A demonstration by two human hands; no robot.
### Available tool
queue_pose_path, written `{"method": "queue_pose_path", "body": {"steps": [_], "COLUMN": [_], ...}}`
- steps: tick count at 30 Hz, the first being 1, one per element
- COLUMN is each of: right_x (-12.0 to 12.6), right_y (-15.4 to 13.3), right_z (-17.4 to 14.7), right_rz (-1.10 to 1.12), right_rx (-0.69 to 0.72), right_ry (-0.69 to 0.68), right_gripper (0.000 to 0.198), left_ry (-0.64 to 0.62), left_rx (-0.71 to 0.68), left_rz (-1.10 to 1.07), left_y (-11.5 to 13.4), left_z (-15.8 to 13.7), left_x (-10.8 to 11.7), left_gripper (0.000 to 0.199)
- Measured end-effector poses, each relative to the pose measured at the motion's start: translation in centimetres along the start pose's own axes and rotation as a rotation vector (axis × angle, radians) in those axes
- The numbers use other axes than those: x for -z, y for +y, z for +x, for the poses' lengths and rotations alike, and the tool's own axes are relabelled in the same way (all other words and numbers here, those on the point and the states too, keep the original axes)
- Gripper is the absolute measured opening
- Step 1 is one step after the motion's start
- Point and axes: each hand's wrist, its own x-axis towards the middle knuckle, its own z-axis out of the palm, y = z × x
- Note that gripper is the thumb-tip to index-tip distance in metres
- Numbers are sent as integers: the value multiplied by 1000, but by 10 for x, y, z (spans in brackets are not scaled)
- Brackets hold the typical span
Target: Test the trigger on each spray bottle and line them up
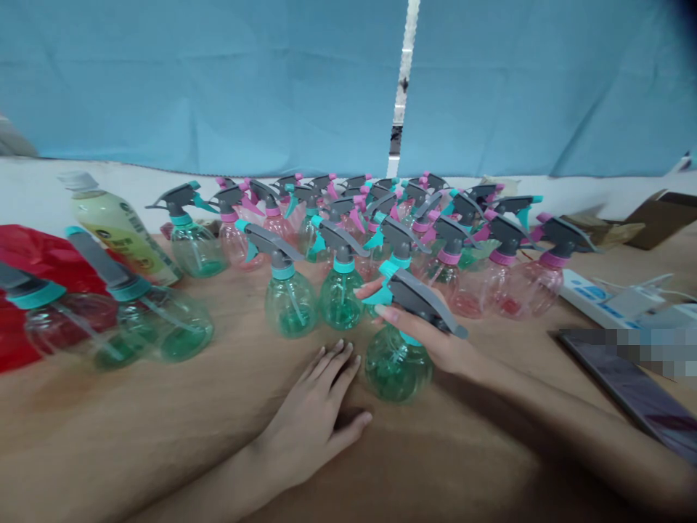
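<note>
My right hand (pixel 425 334) is closed round the neck of a green spray bottle (pixel 397 370) with a grey and teal trigger head. That bottle is upright, near the front of the group. My left hand (pixel 321 392) lies flat on the wooden table (pixel 218 436), fingers spread, a little left of the held bottle. Just beyond my hands stand two more green spray bottles, one in the middle (pixel 342 294) and one further left (pixel 291 305). Behind them, many pink and green spray bottles crowd together; a clear pink one (pixel 536 287) stands at the right end.
On the left, two green spray bottles (pixel 185 334) stand by a red plastic bag (pixel 22 254) and a leaning yellowish labelled bottle (pixel 120 225). To the right lie a dark phone-like slab (pixel 621 385), a white power strip (pixel 588 298) and a cardboard box (pixel 661 221). A blue cloth (pixel 218 87) hangs behind.
</note>
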Motion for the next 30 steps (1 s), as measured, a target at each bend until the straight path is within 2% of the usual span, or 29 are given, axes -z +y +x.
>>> {"method": "queue_pose_path", "body": {"steps": [30], "right_x": [2], "right_y": [2], "right_z": [5], "right_rz": [-16], "right_rx": [52], "right_ry": [-47], "right_gripper": [13], "left_ry": [11], "left_rx": [-1], "left_rz": [-11], "left_y": [0], "left_z": [1], "left_x": [1], "left_gripper": [63]}}
